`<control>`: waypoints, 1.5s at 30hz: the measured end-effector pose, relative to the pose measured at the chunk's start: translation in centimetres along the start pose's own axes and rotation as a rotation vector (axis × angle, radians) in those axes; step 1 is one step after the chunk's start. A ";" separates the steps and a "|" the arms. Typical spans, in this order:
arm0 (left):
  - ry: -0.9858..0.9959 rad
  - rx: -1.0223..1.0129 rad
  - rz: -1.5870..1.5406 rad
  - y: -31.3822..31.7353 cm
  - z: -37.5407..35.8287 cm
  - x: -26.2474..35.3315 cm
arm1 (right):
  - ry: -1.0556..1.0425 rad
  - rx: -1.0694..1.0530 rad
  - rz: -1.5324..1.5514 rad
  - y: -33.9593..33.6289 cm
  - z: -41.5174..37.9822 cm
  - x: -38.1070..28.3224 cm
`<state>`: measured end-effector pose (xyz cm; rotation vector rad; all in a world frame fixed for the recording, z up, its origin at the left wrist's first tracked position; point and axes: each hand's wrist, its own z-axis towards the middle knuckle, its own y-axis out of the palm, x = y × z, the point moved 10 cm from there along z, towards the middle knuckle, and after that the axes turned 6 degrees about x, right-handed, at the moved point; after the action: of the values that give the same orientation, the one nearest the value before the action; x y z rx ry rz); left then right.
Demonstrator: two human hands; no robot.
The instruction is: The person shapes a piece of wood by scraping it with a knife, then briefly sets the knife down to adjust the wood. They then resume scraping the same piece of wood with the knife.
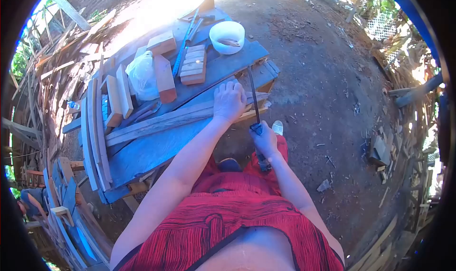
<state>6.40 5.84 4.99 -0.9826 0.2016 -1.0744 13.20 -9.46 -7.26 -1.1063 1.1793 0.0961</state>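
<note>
My left hand is wrapped over the long wooden strip, pinning it down on the workbench. In my right hand is a hand saw, gripped by its dark handle below the bench's right end. The blade appears almost edge-on, a thin dark line crossing the strip's end just right of my left hand. A pale offcut edge juts out under the strip near the blade.
Wooden blocks, a white bowl, a plastic bag, a blue ruler and a hammer lie on the bench. Curved boards rest at its left end. Scrap wood lies on the dirt floor at right.
</note>
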 end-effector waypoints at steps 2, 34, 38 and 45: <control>-0.006 -0.001 -0.008 0.0 0.0 -0.2 | 0.002 0.005 -0.013 0.0 0.0 -0.1; 0.002 0.005 -0.008 0.0 0.1 0.2 | 0.010 0.024 0.025 0.4 0.2 0.4; 0.002 0.003 -0.008 0.1 0.1 0.1 | 0.011 0.028 0.024 0.6 0.3 0.7; 0.010 0.007 -0.006 -0.2 0.1 0.3 | 0.013 0.019 0.032 0.6 0.2 0.6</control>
<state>6.48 5.68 5.27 -0.9720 0.2028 -1.0847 13.27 -9.26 -8.09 -1.0730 1.2074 0.1026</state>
